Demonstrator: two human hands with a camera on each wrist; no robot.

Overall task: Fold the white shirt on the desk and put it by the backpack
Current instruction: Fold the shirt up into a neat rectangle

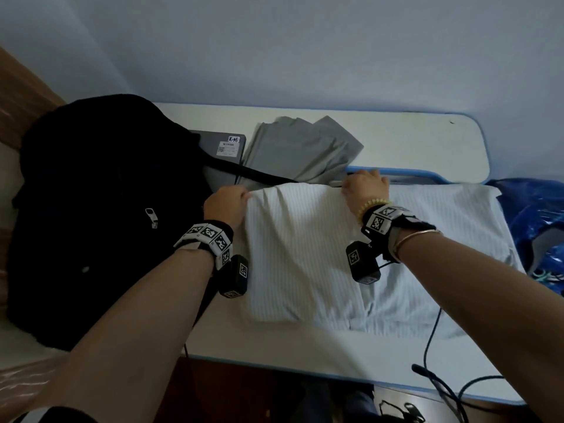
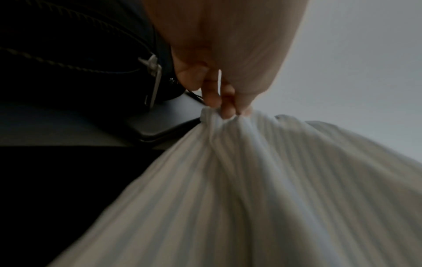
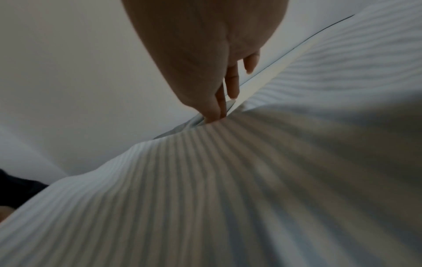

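Folding step in hand, seen from the head camera. The white, finely striped cotton shirt (image 1: 305, 254) lies on the pale desk with a blue edge (image 1: 396, 138), its left portion raised and held taut along the far edge by both hands. The left hand (image 1: 225, 206) pinches a bunched corner of the cloth between curled fingertips (image 2: 228, 110), just beside the black fabric backpack (image 1: 91, 215) at the left of the desk. The right hand (image 1: 364, 186) grips the far edge nearer the middle; in its wrist view the thumb and forefinger close on the fabric while the other fingers (image 3: 233, 86) stay loosely extended.

Judgement: the fold appears under way but unfinished, since the right part of the shirt lies spread flat towards the right. The next move probably calls for carrying the held edge across evenly, both hands level, so the layers meet without creasing; the placing by the backpack is not yet done.

Hard to make out: collar and sleeves cannot be identified, and both wrist views are blurred. The grey flat device with a label (image 1: 225, 148) is partly covered by the backpack, and a folded grey garment (image 1: 302, 148) lies just beyond the shirt. A blue plastic bag (image 1: 537, 224) is cut off at the right.
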